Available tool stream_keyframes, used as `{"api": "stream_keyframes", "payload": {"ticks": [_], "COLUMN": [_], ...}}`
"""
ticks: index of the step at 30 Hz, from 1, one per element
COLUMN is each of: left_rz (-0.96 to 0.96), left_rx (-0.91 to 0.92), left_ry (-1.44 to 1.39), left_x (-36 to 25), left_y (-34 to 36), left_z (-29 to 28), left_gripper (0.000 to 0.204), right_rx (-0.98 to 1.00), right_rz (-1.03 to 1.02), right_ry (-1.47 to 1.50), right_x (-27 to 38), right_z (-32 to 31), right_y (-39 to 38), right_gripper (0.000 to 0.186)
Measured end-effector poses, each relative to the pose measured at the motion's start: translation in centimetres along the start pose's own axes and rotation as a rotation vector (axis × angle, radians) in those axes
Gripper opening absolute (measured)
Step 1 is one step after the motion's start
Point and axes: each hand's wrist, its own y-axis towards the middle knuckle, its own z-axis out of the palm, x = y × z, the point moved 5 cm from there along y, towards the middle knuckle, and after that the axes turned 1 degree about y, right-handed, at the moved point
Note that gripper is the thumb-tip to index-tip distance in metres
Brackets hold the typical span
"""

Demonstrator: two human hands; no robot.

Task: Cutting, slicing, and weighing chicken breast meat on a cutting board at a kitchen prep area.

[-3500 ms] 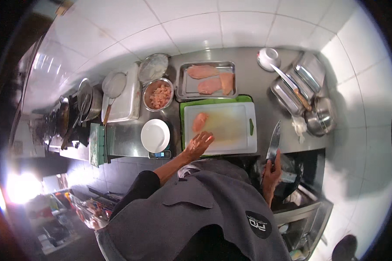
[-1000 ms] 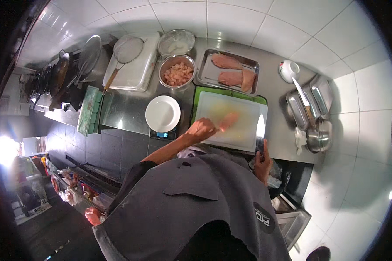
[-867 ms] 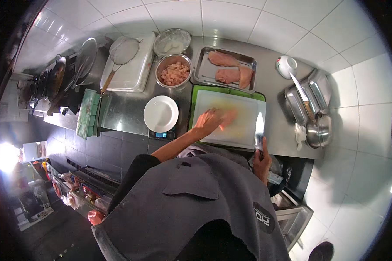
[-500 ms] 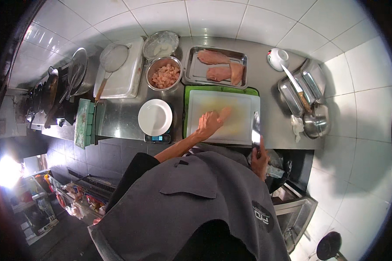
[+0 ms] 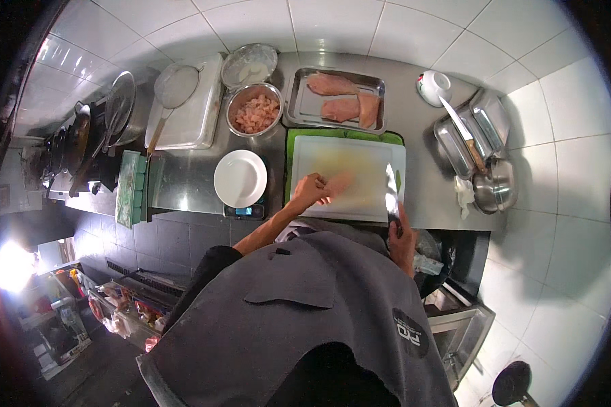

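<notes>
A piece of raw chicken (image 5: 339,183) lies on the white cutting board (image 5: 373,152), which rests on a green mat (image 5: 288,163). My left hand (image 5: 309,192) closes its fingers on the left end of the chicken. At the right edge of the board, my right hand (image 5: 402,239) grips a kitchen knife (image 5: 391,193) by its dark handle. The blade points away from me, apart from the meat. Just beyond the board, a steel tray (image 5: 299,117) bears larger raw chicken pieces (image 5: 340,110).
Left of the board, a white plate (image 5: 240,178) sits on a digital scale (image 5: 244,211). Behind it stands a steel bowl (image 5: 254,131) of diced chicken. A strainer (image 5: 176,85) lies on a white lidded container (image 5: 204,129). Steel pans (image 5: 493,188) and another knife (image 5: 463,129) are at right.
My left hand has drawn back toward me and slightly left, and the chicken has shifted with it. The knife has moved up and left, its blade now over the board's right edge.
</notes>
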Motion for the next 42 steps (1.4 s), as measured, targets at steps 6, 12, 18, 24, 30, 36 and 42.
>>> {"api": "stream_keyframes", "payload": {"ticks": [6,12,18,24,30,36,42], "left_rz": [0.174,1.082,1.036,1.005,1.055,0.928,1.091], "left_rx": [-0.201,-0.219,-0.228,-0.254,-0.276,-0.2,-0.322], "left_ry": [0.742,1.032,1.107,1.154,1.14,1.132,1.194], "left_x": [-3.8,-4.8,-2.9,-2.7,-3.0,-2.6,-3.7], "left_y": [-2.9,-2.8,-1.6,-1.5,-1.7,-1.1,-2.0], "left_z": [-0.4,4.2,5.0,5.1,5.4,5.4,5.9], "left_gripper": [0.027,0.034,0.044,0.047,0.049,0.043,0.037], "right_rx": [0.132,0.251,0.197,0.173,0.227,0.173,0.24], "right_rz": [-0.013,-0.14,-0.383,-0.456,-0.395,-0.446,-0.356], "right_ry": [-0.137,-0.035,-0.164,-0.197,-0.341,-0.3,-0.377], "right_x": [-0.9,-0.4,1.9,2.4,2.1,2.5,1.1], "right_z": [2.1,7.0,9.8,11.2,11.4,11.6,10.9], "right_y": [1.1,4.1,5.6,6.0,5.5,5.9,4.6], "right_gripper": [0.065,0.06,0.064,0.065,0.066,0.069,0.071]}}
